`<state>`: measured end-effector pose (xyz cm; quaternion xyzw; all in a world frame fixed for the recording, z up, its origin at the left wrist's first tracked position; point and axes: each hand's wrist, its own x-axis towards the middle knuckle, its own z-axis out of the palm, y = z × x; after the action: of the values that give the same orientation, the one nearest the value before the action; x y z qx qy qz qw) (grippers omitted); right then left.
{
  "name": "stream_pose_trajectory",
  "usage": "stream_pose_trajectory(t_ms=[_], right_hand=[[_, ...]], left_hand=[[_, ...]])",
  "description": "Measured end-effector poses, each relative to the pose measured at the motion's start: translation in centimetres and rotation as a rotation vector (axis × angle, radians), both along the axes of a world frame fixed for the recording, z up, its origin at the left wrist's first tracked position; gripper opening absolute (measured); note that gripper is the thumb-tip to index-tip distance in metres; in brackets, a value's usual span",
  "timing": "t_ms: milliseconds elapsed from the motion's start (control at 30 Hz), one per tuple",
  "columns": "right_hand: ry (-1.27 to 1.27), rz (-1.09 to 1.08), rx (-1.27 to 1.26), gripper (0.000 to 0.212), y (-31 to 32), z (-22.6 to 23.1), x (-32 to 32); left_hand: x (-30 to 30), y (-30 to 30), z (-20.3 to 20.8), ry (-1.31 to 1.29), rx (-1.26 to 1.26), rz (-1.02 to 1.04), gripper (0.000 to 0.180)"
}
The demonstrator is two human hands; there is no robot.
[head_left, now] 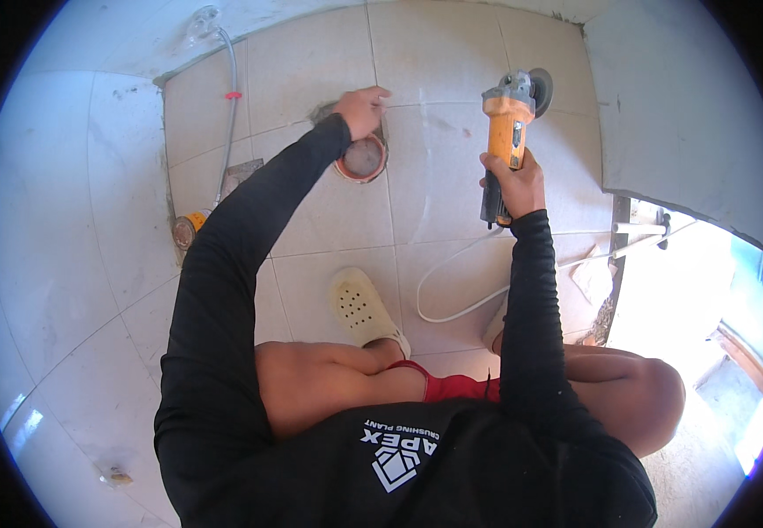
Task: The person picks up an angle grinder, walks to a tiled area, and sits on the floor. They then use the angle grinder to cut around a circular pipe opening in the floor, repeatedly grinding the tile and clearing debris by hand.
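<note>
My right hand (520, 180) is wrapped round the rear body of a yellow and black angle grinder (506, 132). Its grey disc (541, 91) points away from me, on the right side of the tool's head. At the centre left, my left hand (362, 112) is low over the floor tiles, with a finger stretched out to the right and the other fingers partly hidden. Just below that hand is a round pipe opening (363, 159) with an orange-brown rim, set into the tiles. A rough dark gap (322, 112) in the tile shows beside my left wrist.
A white power cord (452, 319) loops from the grinder across the floor. At left, a grey hose (229, 123) runs down the wall beside a yellow roll-shaped item (189, 227). My cream clog (364, 304) stands on the tiles. White pipes (641, 229) lie by the bright doorway at right.
</note>
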<state>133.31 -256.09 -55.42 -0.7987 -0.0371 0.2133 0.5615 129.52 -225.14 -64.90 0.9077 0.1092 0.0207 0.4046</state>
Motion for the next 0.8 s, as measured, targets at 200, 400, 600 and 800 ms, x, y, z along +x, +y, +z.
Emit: stream_pose_trajectory(t_ms=[200, 400, 600, 800], right_hand=[[0.044, 0.037, 0.012, 0.038, 0.0, 0.2, -0.4], [0.057, 0.059, -0.052, 0.037, 0.4, 0.7, -0.8], [0.059, 0.043, -0.042, 0.037, 0.4, 1.2, -0.8], [0.066, 0.037, -0.067, 0.036, 0.4, 1.3, -0.9]], left_hand=[[-1.5, 4.4, -1.2, 0.260, 0.273, -0.175, 0.022], [0.4, 2.6, -2.0, 0.416, 0.424, -0.286, 0.031], [0.8, 2.8, -1.5, 0.424, 0.407, -0.338, 0.031], [0.7, 3.1, -1.6, 0.431, 0.354, -0.298, 0.032]])
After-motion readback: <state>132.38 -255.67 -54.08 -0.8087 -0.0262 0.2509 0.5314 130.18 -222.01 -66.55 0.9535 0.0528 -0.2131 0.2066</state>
